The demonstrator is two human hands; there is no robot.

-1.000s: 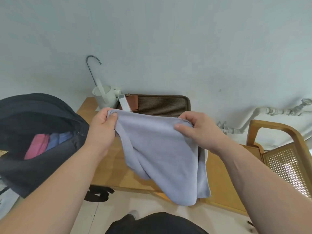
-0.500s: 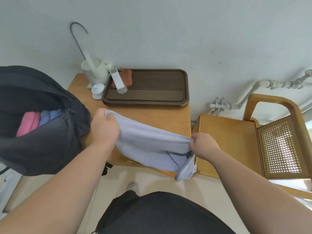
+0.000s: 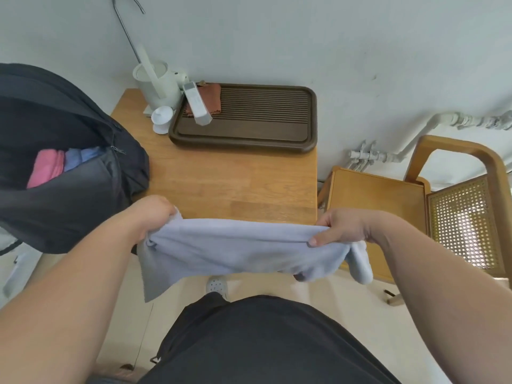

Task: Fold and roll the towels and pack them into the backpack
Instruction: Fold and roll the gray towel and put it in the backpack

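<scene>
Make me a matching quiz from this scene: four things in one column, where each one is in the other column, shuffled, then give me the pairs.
Things
1. lavender towel
2. pink towel
3. brown cloth
4. white lidded cup

Places
A. on the wooden table, beside the tea tray
B. stretched between the left hand and the right hand
C. on the tea tray
D. inside the open backpack

Pairs: 1-B, 2-D, 3-C, 4-A

I saw the wooden tabletop (image 3: 221, 178) bearing a slatted tea tray (image 3: 241, 142), white kettle (image 3: 159, 84) and small white cup (image 3: 162, 119), the backpack (image 3: 69, 206) at its left edge.
</scene>
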